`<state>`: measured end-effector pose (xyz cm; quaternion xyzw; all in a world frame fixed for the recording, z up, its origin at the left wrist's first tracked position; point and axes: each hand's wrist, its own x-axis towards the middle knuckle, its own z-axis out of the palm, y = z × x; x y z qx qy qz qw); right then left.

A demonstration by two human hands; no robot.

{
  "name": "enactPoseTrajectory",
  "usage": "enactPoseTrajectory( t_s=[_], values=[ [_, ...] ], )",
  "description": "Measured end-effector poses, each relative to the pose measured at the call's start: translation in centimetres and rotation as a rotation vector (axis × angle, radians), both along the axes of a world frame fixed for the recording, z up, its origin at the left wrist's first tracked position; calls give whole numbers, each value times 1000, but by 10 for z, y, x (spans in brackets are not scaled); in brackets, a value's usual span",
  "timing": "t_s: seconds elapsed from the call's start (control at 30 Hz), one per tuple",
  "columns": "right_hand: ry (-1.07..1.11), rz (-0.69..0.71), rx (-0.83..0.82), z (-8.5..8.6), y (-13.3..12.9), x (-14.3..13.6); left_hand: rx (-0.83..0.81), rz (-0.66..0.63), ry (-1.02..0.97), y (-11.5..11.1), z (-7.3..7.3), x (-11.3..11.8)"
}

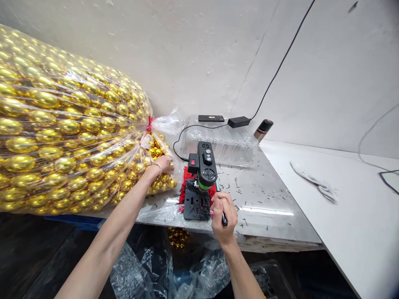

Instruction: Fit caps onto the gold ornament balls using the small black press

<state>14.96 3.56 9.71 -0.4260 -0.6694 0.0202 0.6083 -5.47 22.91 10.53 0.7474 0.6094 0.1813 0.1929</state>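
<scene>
My left hand [164, 164] is at the mouth of a clear plastic bag of gold balls [131, 182]. Its fingers are curled together, and a speck of gold shows by the fingertips; what they hold, if anything, is hidden. To its right stands a small black bench machine [207, 166] with fan grilles, a green ring, a red switch and a slotted black base plate [195, 207]. My right hand [225, 214] is wrapped round the black-ended lever handle [224, 220] on the machine's right side. Red fluffy material [186, 182] lies under and around the base.
A huge clear bag of gold balls [62, 124], tied in red, fills the left. Behind the machine lie a clear tray [218, 145], a power adapter [239, 121] and a bottle [263, 131]. Black scraps litter the metal tabletop [264, 199]. Plastic bags [134, 270] hang below the edge.
</scene>
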Motion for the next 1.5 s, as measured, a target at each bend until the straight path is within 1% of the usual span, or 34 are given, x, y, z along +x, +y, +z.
enactPoseTrajectory(
  t_s=[0.03,0.07,0.1,0.17,0.23,0.27,0.33,0.4,0.47,0.53,0.63,0.7,0.77,0.83,0.9,0.97,1.03,1.13,1.4,1.5],
  values=[
    [-1,2,2,0,0,0,1,21,-35,-7,5,-5],
    [0,3,5,-1,0,0,3,50,-122,-16,11,-9],
    [4,4,7,-1,0,0,-2,80,-262,-28,15,-13],
    [13,5,14,-2,0,0,-76,117,-668,-56,20,-17],
    [15,6,18,-2,0,0,-239,106,-1025,-85,19,-14],
    [11,5,18,-2,0,1,-330,98,-1148,-98,15,-11],
    [-10,2,17,-1,0,2,-486,90,-1305,-119,3,-1],
    [-36,-1,13,0,0,4,-581,105,-1392,-131,-13,11],
    [-59,-2,6,1,0,5,-625,146,-1431,-137,-31,21],
    [-76,-2,8,1,0,6,-637,201,-1418,-139,-47,31],
    [-90,7,28,2,1,7,-571,245,-1265,-139,-66,45],
    [-88,13,34,2,1,7,-489,223,-1119,-138,-73,53],
    [-88,13,30,1,1,7,-383,150,-977,-138,-77,61],
    [-89,12,25,1,1,7,-270,61,-820,-138,-77,66],
    [-88,17,18,1,1,8,-178,5,-636,-138,-74,70],
    [-85,23,17,1,0,8,-135,-9,-461,-139,-69,72],
    [-83,27,18,1,0,8,-125,-11,-340,-140,-64,73],
    [-84,23,26,0,0,7,-144,-22,-291,-142,-60,74],
    [-89,-4,34,-3,0,7,-120,-4,-197,-143,-62,74],
    [-101,-5,33,-3,0,8,-60,-9,-135,-144,-64,77]
  ],
)
